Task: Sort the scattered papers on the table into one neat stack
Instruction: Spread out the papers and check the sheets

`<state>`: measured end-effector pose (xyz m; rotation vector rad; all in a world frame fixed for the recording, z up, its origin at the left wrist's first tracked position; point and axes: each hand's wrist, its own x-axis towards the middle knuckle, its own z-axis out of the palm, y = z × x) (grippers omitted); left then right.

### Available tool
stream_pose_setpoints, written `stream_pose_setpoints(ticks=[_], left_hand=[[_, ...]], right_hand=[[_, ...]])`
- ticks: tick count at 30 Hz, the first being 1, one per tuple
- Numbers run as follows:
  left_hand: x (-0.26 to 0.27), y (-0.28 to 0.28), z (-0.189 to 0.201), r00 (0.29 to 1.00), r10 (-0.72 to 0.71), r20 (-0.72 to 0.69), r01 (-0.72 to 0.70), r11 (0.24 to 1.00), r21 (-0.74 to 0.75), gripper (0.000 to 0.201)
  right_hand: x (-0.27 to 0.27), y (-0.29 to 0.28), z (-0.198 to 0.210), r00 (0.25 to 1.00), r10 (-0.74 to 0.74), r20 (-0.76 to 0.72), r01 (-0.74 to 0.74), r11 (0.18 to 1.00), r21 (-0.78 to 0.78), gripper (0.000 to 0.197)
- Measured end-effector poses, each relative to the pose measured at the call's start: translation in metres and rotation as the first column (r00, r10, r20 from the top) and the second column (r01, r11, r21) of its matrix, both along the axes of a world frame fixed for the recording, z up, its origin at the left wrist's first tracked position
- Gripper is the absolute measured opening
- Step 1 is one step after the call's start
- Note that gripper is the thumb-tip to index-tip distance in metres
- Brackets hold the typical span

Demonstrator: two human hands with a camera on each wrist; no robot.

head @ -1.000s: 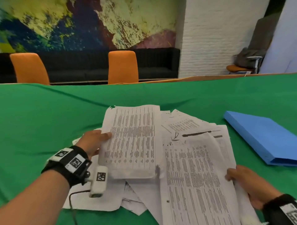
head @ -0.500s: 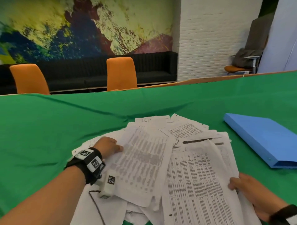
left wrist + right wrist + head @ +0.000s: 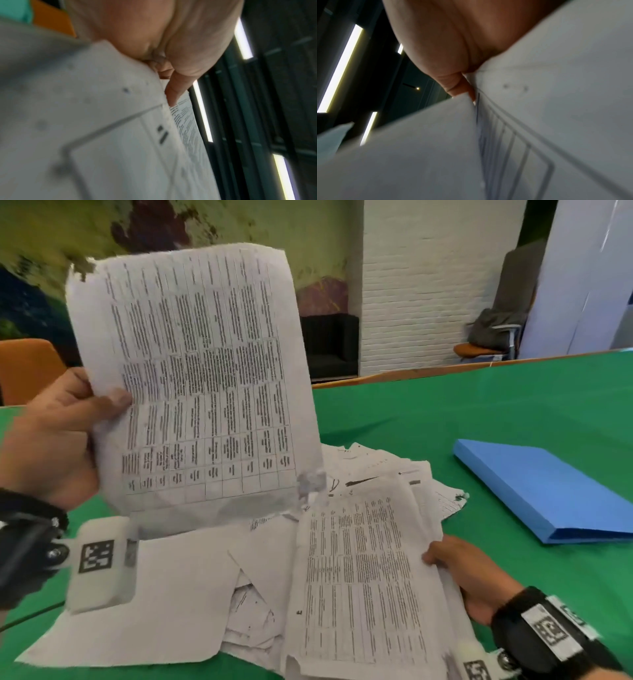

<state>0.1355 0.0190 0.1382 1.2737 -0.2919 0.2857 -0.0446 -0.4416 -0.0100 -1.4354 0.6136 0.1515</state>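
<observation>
My left hand pinches the left edge of a printed sheet, thumb on its face, and holds it upright above the table. The left wrist view shows that thumb against the sheet. A loose pile of papers lies scattered on the green table. My right hand grips the right edge of a printed bundle lying on that pile. In the right wrist view the thumb lies on top of the sheets; the other fingers are hidden under them.
A blue folder lies flat on the table to the right of the pile. An orange chair stands beyond the far left edge. A black sofa and a white brick wall are behind the table.
My left hand has lifted one printed sheet off the pile and raised it upright in front of me. The right hand has stayed on the right edge of the bundle.
</observation>
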Motion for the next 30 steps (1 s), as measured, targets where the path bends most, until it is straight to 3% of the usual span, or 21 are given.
stream_pose_setpoints(ticks=[1,3,6,9,12,16,18,20,22,23,25,27,29,30], left_hand=[[-0.033,-0.041,0.005,0.994,-0.056,-0.091,0.061,0.997,0.049,0.031],[-0.071,-0.094,-0.027,0.947,-0.176,-0.27,0.217,0.967,0.132,0.026],[-0.083,-0.136,-0.09,0.885,-0.115,-0.452,0.255,0.931,0.262,0.023],[-0.092,-0.165,-0.14,0.911,0.003,-0.412,0.265,0.761,0.592,0.03],[-0.099,-0.182,-0.158,0.921,-0.03,-0.389,0.303,0.683,0.665,0.042],[-0.113,-0.193,-0.15,0.934,-0.032,-0.356,0.302,0.601,0.74,0.067],[-0.111,-0.186,-0.143,0.944,-0.005,-0.329,0.261,0.617,0.742,0.09],[-0.106,-0.173,-0.129,0.935,-0.002,-0.354,0.237,0.747,0.621,0.1],[-0.105,-0.164,-0.107,0.916,-0.167,-0.364,0.32,0.853,0.412,0.077],[-0.106,-0.163,-0.095,0.897,-0.257,-0.36,0.381,0.861,0.336,0.063],[-0.108,-0.166,-0.075,0.913,-0.292,-0.284,0.378,0.867,0.325,0.042],[-0.112,-0.177,-0.06,0.986,-0.153,-0.072,0.169,0.878,0.448,0.029],[-0.117,-0.19,-0.049,0.989,-0.005,0.145,-0.066,0.872,0.485,0.029],[-0.119,-0.195,-0.045,0.978,0.028,0.206,-0.119,0.888,0.444,0.034]], right_hand=[[0.001,0.003,-0.002,1.0,0.0,-0.006,0.001,1.0,0.014,0.021],[0.002,0.008,-0.005,1.0,-0.009,-0.016,0.01,0.999,0.049,0.018],[0.001,0.008,-0.014,0.999,-0.033,0.002,0.032,0.997,0.073,0.031],[-0.004,0.01,-0.013,0.996,-0.045,0.071,0.033,0.987,0.159,0.043],[-0.007,0.011,-0.007,0.995,0.01,0.098,-0.028,0.984,0.175,0.042],[-0.005,0.01,-0.007,0.987,0.13,0.095,-0.138,0.987,0.08,0.035],[-0.007,0.008,0.002,0.979,0.138,0.148,-0.15,0.986,0.073,0.035],[-0.01,0.008,0.02,0.959,0.139,0.248,-0.168,0.981,0.102,0.037],[-0.01,0.005,0.038,0.927,0.098,0.361,-0.15,0.982,0.118,0.042],[-0.009,0.005,0.047,0.908,0.079,0.412,-0.14,0.983,0.119,0.044],[-0.007,0.013,0.066,0.855,0.118,0.505,-0.15,0.988,0.023,0.04],[-0.004,0.028,0.08,0.775,0.228,0.59,-0.095,0.964,-0.248,0.027],[-0.004,0.043,0.09,0.695,0.293,0.657,0.034,0.899,-0.437,0.015],[-0.004,0.049,0.093,0.658,0.302,0.69,0.087,0.879,-0.468,0.014]])
